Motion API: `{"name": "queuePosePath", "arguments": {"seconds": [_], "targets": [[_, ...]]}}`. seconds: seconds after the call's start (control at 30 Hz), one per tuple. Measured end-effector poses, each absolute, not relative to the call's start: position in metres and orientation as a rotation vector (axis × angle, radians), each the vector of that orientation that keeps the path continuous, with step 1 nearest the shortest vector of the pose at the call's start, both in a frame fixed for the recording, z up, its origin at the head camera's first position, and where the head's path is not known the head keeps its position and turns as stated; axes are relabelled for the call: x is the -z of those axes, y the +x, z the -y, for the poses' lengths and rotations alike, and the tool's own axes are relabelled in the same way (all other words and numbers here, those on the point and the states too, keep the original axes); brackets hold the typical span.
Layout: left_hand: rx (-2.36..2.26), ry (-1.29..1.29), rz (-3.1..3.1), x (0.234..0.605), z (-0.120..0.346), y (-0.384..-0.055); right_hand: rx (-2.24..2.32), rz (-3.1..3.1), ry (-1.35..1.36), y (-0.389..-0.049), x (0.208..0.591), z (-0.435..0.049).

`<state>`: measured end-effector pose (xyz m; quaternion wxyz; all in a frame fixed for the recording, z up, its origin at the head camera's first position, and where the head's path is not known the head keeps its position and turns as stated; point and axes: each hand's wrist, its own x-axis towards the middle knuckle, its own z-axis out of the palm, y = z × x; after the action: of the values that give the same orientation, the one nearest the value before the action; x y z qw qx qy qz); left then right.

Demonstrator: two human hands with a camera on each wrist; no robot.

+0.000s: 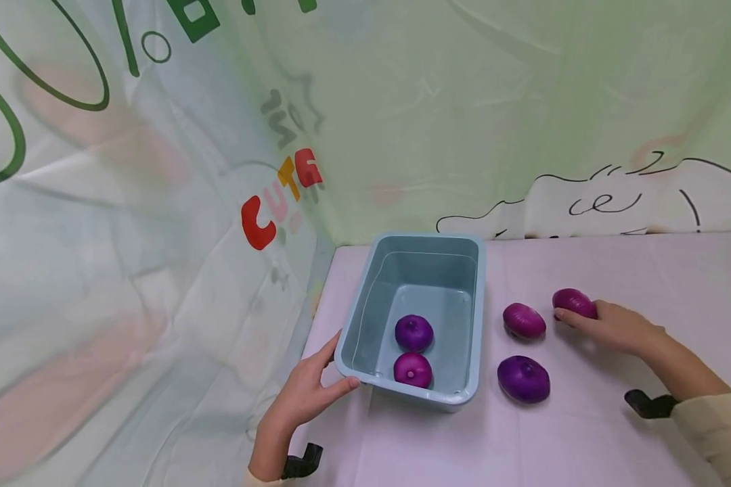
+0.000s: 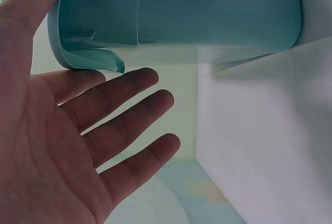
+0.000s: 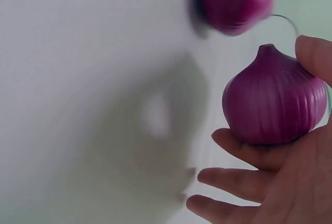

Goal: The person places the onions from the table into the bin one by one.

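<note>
My right hand (image 1: pixel 624 328) pinches a purple-red onion (image 3: pixel 275 99) between thumb and index finger, the other fingers spread. Left of it on the table lies a red onion (image 1: pixel 524 321), with a darker purple onion (image 1: pixel 523 379) nearer to me. A light blue plastic bin (image 1: pixel 480 304) stands to the left, holding a dark purple onion (image 1: pixel 413 333) and a pink-purple onion (image 1: pixel 412 370) side by side. At the bin's near left corner is my left hand (image 1: pixel 309 389). Its thumb and index finger touch the rim from outside, and its other fingers (image 2: pixel 129 105) extend straight and apart.
A pale cloth covers the table (image 1: pixel 585 446). Behind it hangs a greenish printed sheet (image 1: pixel 414 122), and another printed sheet (image 1: pixel 176 325) hangs close along the left, beside my left arm. Black wrist mounts (image 1: pixel 650 404) show at both wrists.
</note>
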<state>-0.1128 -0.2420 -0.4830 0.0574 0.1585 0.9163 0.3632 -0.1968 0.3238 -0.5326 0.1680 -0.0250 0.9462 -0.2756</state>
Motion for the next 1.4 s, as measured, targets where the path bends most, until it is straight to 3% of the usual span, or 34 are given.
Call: {"name": "queuePosePath", "arguments": {"seconds": [0.33,1.4], "targets": [[-1.116,0.495,-2.770,0.483,0.243,-0.113,1.097,-2.554,-0.097,-0.196,0.489,-0.306],[-1.098,0.522,-2.785,0.483,0.243,-0.116,1.455,-2.405,-0.331,-0.207,0.378,-0.215]]}}
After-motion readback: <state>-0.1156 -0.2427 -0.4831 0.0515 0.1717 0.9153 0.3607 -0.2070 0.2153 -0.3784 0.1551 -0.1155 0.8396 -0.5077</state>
